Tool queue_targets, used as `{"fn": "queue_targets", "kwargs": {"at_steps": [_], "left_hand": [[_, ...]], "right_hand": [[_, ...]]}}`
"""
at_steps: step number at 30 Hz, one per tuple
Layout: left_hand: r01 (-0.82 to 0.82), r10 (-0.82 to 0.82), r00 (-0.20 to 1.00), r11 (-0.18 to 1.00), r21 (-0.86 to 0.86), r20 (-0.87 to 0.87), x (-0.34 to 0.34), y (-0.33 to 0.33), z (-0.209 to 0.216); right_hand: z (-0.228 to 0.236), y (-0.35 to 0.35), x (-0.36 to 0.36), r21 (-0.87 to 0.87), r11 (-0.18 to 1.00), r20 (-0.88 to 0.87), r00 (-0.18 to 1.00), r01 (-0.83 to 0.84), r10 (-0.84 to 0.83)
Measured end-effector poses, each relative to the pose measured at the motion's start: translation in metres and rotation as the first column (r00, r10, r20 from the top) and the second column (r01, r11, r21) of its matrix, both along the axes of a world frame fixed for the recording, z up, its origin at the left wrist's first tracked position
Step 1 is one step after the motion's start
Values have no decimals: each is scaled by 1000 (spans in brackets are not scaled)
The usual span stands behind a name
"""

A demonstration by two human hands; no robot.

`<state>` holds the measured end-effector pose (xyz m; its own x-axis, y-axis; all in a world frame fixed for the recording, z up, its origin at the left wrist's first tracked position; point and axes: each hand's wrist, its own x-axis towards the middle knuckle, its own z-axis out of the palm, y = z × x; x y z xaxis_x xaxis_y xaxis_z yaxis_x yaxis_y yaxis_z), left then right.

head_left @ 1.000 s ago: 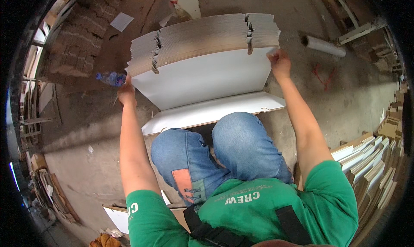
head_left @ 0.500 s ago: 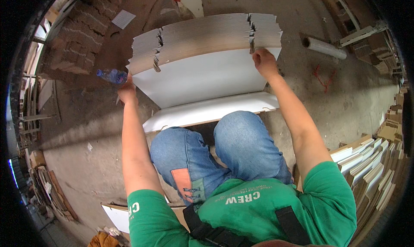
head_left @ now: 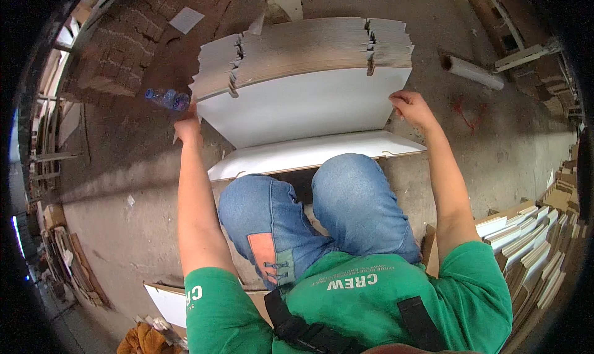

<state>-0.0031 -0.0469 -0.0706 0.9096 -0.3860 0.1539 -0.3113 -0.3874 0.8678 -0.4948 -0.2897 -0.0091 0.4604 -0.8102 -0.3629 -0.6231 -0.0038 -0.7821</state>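
Note:
A thick stack of slotted cardboard sheets (head_left: 303, 48) stands on edge in front of my knees, white face toward me. Its front sheet (head_left: 297, 110) slopes down to a white folded flap (head_left: 309, 154) close to my knees. My left hand (head_left: 189, 128) is closed at the stack's left edge, its fingertips partly hidden; a thin pale piece pokes out below it, too small to name. At the right edge of the front sheet, my right hand (head_left: 413, 108) has its fingers bent in a pinch on the border.
A clear plastic bottle (head_left: 167, 98) lies left of the stack. To the right are a wrapped roll (head_left: 475, 72) and red string (head_left: 469, 116) on the floor. Piled cardboard (head_left: 114, 51) stands far left, and more white-faced sheets (head_left: 526, 249) lean at my right side.
My right hand has moved right and down, from the slot at the stack's top to the front sheet's right edge. The left hand stays at the left edge. The whole view has shifted slightly.

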Motion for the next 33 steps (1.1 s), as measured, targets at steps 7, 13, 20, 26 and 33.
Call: {"fn": "queue_targets", "kwargs": {"at_steps": [7,13,20,26,33], "left_hand": [[-155,162,987,969,193,-21,-12,1,22],[-112,120,990,988,108,-70,-17,3,24],[-102,99,995,975,199,25,-29,0,38],[-144,144,989,941,307,25,-22,-4,34],[-188,242,951,947,261,-191,-23,4,32]], "right_hand": [[-37,-8,47,-556,830,-120,984,41,-129],[-49,-15,72,-726,685,-218,964,-57,-152],[-33,-15,89,-602,785,-456,870,-146,-188],[-37,-19,85,-226,925,80,952,305,-294],[16,34,31,62,975,-181,958,-213,221]]}}
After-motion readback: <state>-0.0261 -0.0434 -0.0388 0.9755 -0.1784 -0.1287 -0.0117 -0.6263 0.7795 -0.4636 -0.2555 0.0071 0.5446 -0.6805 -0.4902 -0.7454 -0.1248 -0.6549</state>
